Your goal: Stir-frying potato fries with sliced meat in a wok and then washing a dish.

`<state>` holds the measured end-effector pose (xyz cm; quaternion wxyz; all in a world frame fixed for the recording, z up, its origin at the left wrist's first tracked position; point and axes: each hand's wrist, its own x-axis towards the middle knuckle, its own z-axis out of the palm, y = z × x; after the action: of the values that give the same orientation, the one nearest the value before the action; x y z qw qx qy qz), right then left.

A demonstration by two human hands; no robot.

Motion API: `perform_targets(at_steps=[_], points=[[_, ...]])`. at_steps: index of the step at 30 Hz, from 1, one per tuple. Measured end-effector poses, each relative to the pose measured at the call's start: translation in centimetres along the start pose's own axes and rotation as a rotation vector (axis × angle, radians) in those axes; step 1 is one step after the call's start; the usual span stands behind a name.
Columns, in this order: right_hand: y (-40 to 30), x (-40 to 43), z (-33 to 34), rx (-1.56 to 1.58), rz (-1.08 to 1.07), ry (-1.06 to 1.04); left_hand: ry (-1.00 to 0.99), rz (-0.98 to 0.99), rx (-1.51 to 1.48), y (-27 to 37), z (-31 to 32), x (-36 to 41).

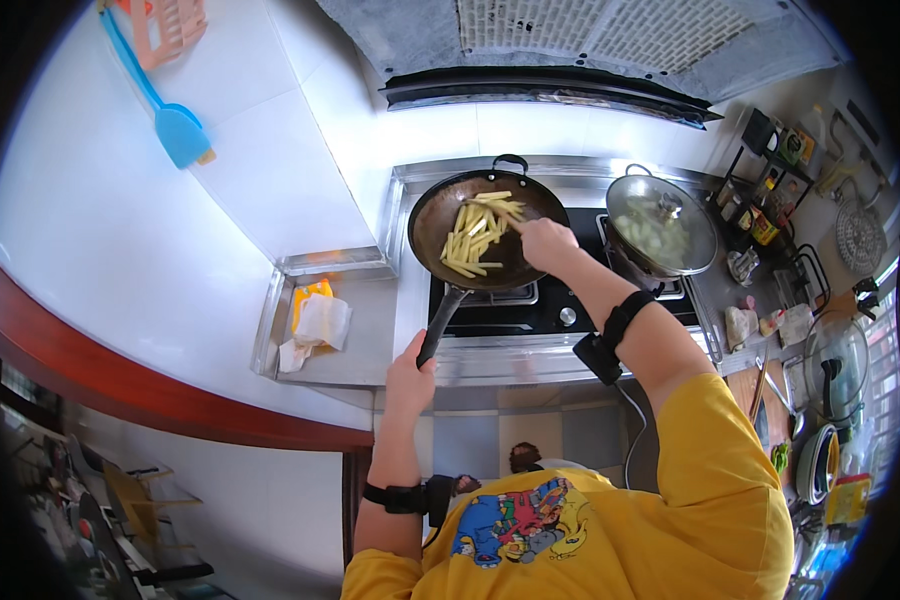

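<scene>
My left hand [411, 379] is closed around the black handle [444, 324] of a dark wok [431, 217], which sits over the left burner of the gas stove. Pale yellow strips of cut food [471, 236], perhaps potato, lie in the middle of the wok. Over the wok's right side, my right hand [547, 244] grips a wooden spatula [511, 219]. Its far end is among the strips, and most of the handle is hidden by my fingers.
On the right burner stands a pan under a glass lid [664, 221], with pale food inside. A spice rack [769, 176] with bottles stands behind it. Tissues [322, 322] lie on the left counter, and a cutting board [772, 405] is at right. The range hood [555, 90] hangs above.
</scene>
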<state>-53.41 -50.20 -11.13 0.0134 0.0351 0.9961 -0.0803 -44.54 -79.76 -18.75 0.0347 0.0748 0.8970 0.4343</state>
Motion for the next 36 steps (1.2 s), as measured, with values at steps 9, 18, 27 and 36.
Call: perform_targets(at_steps=[9, 18, 27, 36], points=[[-2.0, -7.0, -6.7, -0.419, -0.27, -0.105, -0.016, -0.066, -0.005, 0.5, -0.6, -0.2], [-1.9, -6.5, -5.0, -0.21, -0.202, -0.136, -0.018, -0.03, 0.009, 0.2, -0.3, -0.1], [-0.2, -0.4, -0.4, -0.024, -0.051, 0.103, -0.014, -0.005, 0.011, 0.2, -0.2, 0.0], [-0.5, -5.5, -7.3, -0.318, -0.239, -0.02, -0.016, -0.056, 0.001, 0.4, -0.6, -0.2]])
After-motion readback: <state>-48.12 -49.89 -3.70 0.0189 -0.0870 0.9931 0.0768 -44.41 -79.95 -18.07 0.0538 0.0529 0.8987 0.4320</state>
